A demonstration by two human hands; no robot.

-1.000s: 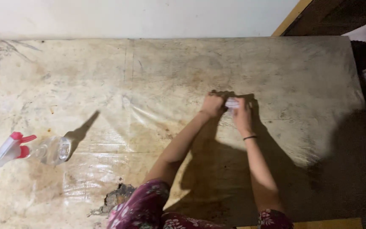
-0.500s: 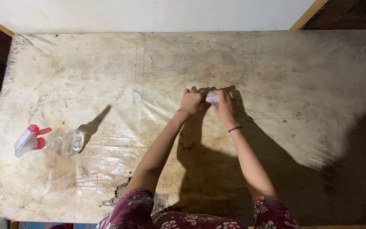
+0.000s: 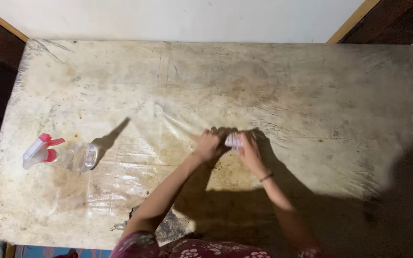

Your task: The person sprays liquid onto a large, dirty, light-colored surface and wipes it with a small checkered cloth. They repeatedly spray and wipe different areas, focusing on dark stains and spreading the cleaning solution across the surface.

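- A small white wad (image 3: 233, 141), its material too small to tell, is sitting on the stained, plastic-covered table (image 3: 311, 95) near its middle.
- The left hand (image 3: 207, 145) and right hand (image 3: 248, 147) are both pinching it, fingers closed around it.
- A clear spray bottle (image 3: 60, 155) with a pink trigger is lying well apart, toward the table's left edge.

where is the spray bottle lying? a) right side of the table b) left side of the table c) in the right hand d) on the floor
b: the spray bottle lies on its side at the left of the table, well apart from the left hand and right hand, which both hold a small white thing.
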